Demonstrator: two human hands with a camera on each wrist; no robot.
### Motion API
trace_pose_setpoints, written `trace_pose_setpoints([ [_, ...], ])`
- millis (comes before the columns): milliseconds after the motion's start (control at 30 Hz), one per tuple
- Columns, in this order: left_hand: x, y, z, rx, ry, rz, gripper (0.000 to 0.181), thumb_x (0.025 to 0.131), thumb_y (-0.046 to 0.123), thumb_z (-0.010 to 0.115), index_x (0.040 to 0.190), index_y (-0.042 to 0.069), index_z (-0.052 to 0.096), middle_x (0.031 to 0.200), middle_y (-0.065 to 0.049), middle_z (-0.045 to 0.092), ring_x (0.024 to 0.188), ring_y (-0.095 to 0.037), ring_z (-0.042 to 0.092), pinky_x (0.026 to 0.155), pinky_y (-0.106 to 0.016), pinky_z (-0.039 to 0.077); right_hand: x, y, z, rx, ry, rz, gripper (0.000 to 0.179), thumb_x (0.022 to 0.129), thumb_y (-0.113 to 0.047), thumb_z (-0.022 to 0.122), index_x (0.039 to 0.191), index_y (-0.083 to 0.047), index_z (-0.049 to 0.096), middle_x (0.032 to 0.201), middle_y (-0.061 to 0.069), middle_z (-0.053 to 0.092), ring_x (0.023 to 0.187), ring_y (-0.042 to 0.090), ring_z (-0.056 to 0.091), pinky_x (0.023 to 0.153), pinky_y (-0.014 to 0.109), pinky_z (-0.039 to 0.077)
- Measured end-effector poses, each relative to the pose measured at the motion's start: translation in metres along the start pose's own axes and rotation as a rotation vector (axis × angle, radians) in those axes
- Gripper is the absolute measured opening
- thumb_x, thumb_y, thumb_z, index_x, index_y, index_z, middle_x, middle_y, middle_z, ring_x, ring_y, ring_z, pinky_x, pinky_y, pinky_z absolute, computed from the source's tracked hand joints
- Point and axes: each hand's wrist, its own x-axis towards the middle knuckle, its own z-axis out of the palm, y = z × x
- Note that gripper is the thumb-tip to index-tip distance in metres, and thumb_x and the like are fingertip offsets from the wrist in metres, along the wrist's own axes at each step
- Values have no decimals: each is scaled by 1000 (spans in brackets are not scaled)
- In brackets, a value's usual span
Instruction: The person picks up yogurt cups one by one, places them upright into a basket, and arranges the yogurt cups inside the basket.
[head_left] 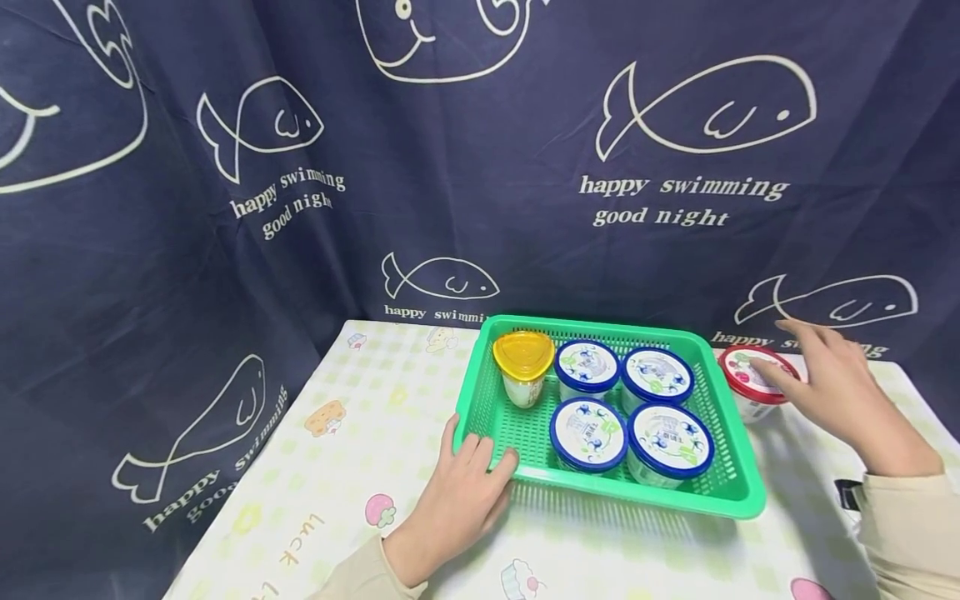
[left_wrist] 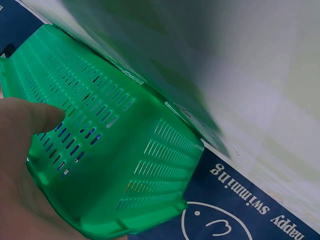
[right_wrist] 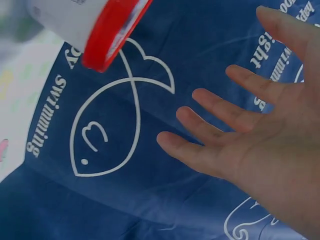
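Note:
A green plastic basket (head_left: 600, 486) stands on the table with several blue-lidded tubs (head_left: 588, 435) in its middle and right part. At its back left sits a cup with a yellow lid (head_left: 525, 354). My left hand (head_left: 459, 500) grips the basket's front left rim, thumb against the slotted outer wall in the left wrist view. Just outside the basket's right side stands a red-lidded tub (head_left: 742, 379). Over its right edge hangs my right hand (head_left: 836, 387), fingers spread; the right wrist view shows the palm apart from the tub.
A pale checked cloth (head_left: 315, 492) with printed treats covers the table. Behind it hangs a dark blue curtain (head_left: 480, 200) with white fish outlines, close to the basket's back edge. A black item (head_left: 849, 494) shows at the right sleeve.

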Motion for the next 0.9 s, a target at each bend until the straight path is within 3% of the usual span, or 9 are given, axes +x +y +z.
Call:
trace_pose_setpoints([
  [467, 1, 0, 2, 2, 6, 4, 33, 87, 28, 67, 116, 16, 58, 94, -8, 56, 91, -29, 53, 108, -71, 26, -9, 20, 5, 29, 12, 71, 69, 96, -30, 63, 144, 11, 32, 134, 47, 35, 126, 68, 24, 110, 72, 10],
  [700, 0, -1, 1, -1, 11, 7, 32, 88, 27, 66, 117, 15, 59, 94, -8, 55, 91, -29, 53, 108, -71, 27, -2, 27, 22, 40, 6, 94, 73, 96, -34, 63, 146, 8, 31, 136, 46, 33, 127, 68, 22, 107, 75, 12],
  [900, 1, -1, 1, 12, 17, 13, 33, 87, 28, 67, 117, 15, 58, 95, -7, 55, 91, -28, 53, 109, -70, 26, 1, 35, 38, 14, 6, 99, 70, 95, -35, 64, 143, 6, 35, 134, 44, 32, 123, 68, 23, 93, 80, 19],
])
